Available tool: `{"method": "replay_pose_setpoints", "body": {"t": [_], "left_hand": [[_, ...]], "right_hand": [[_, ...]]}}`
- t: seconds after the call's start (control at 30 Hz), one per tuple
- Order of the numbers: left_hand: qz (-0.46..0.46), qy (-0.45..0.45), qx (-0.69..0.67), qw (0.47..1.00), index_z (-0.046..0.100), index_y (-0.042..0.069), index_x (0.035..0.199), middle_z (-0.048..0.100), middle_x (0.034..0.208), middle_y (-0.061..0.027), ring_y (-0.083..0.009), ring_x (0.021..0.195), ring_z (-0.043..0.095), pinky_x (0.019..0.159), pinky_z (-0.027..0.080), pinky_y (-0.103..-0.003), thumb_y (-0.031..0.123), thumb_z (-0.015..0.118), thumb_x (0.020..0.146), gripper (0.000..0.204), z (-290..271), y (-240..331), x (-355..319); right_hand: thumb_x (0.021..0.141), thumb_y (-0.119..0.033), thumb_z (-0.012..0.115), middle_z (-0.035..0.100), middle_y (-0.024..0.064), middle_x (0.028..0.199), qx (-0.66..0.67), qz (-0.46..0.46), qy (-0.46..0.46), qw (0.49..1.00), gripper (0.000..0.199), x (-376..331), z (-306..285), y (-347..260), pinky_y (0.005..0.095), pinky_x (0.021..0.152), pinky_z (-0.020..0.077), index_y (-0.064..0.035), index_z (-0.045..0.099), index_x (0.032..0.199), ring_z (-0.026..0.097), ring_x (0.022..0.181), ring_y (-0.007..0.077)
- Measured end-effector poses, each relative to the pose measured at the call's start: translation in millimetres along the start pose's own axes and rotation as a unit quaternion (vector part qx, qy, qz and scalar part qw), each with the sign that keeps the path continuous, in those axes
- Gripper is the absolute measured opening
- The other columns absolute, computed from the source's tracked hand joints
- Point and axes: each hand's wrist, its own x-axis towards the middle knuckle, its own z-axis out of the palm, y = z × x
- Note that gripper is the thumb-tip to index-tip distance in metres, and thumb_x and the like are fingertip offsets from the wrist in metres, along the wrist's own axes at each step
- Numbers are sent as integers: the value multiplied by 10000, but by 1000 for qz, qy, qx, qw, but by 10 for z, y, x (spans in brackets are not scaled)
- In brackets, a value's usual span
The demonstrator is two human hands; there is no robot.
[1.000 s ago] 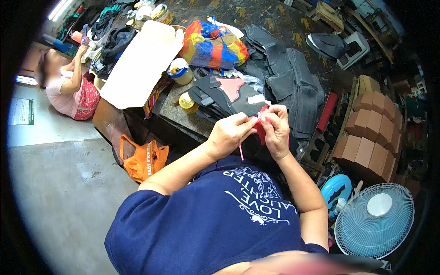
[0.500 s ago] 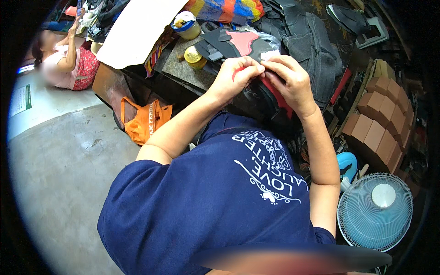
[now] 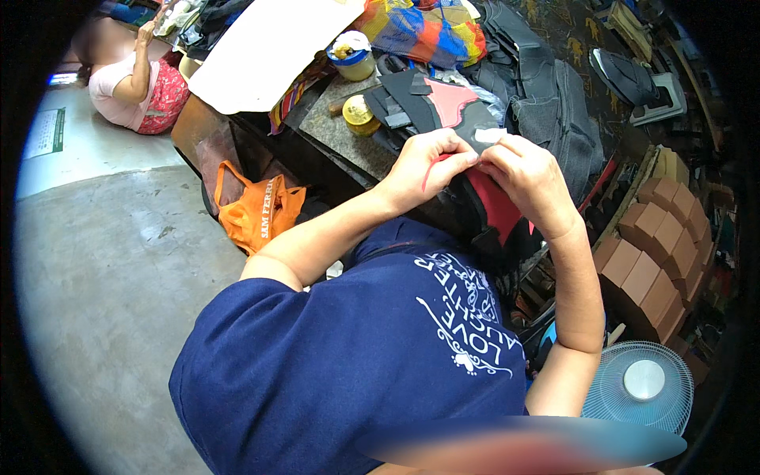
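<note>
Both of my hands meet over the near edge of the work surface, with thumbs and fingers pinched together. My left hand (image 3: 431,168) is closed, and a thin strip of red material (image 3: 428,174) curves out across its palm. Close against it, my right hand (image 3: 526,170) is closed too, its fingertips at the same spot. A larger red piece of sheet material (image 3: 495,207) with black edging hangs beneath the right hand. By the right fingertips shows a small white piece (image 3: 489,135). What exactly lies between the fingertips is hidden. Beyond them are black cut pieces (image 3: 412,98) and a pink-red piece (image 3: 449,103).
An open yellow jar (image 3: 361,119) and a blue-rimmed tub (image 3: 352,62) stand left of the cut pieces. Black fabric (image 3: 554,119) is heaped at right. Brown blocks (image 3: 645,265) and a fan (image 3: 640,388) are farther right. Another person (image 3: 134,87) sits far left.
The view has shifted, so surroundings sit differently in the picture. My hands stay pinched together; the right fingers have curled in more, and the red strip at the left hand shows longer.
</note>
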Motion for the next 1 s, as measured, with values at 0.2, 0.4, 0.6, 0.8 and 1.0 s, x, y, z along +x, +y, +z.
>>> {"method": "replay_pose_setpoints", "body": {"t": [0.2, 0.4, 0.6, 0.8, 1.0], "left_hand": [[-41, 2, -134, 990, 684, 0, 960, 656, 812, -28, -62, 646, 558, 599, 451, -209, 121, 649, 920, 132, 3, 25, -36], [-3, 75, -25, 997, 660, 10, 875, 645, 795, -22, -76, 681, 570, 637, 466, -223, 90, 680, 880, 83, -11, -86, -126], [27, 85, 111, 990, 623, -5, 779, 595, 743, -101, -185, 672, 596, 623, 475, -296, 92, 675, 814, 115, -68, -271, -162], [-109, -6, -5, 994, 643, 21, 791, 608, 730, -29, -105, 650, 569, 593, 458, -255, 117, 657, 833, 105, -289, -2, -56], [8, -51, -81, 995, 705, -7, 1010, 638, 859, -33, -102, 736, 590, 675, 468, -224, 29, 638, 893, 140, -18, 116, -7]], "right_hand": [[756, -62, 710, 628, 94, 793, -69, -39, 53, 995, 145, -75, -64, -25, 331, 624, 532, -31, 650, 884, 643, 732, 251], [800, -96, 642, 546, 94, 716, -37, 40, 78, 995, 71, -225, 3, -40, 366, 593, 498, -47, 591, 800, 603, 679, 272], [826, -88, 620, 588, 145, 756, 126, 215, 118, 961, 87, -327, 282, 91, 363, 638, 492, -6, 601, 805, 618, 694, 320], [838, -132, 648, 607, 129, 770, 194, 237, 97, 947, 121, -394, 188, 42, 335, 652, 493, -14, 629, 827, 627, 706, 276], [838, -115, 694, 613, 78, 780, 321, 132, 61, 936, 107, -339, 156, 28, 292, 651, 477, -22, 649, 868, 609, 701, 194]]}}
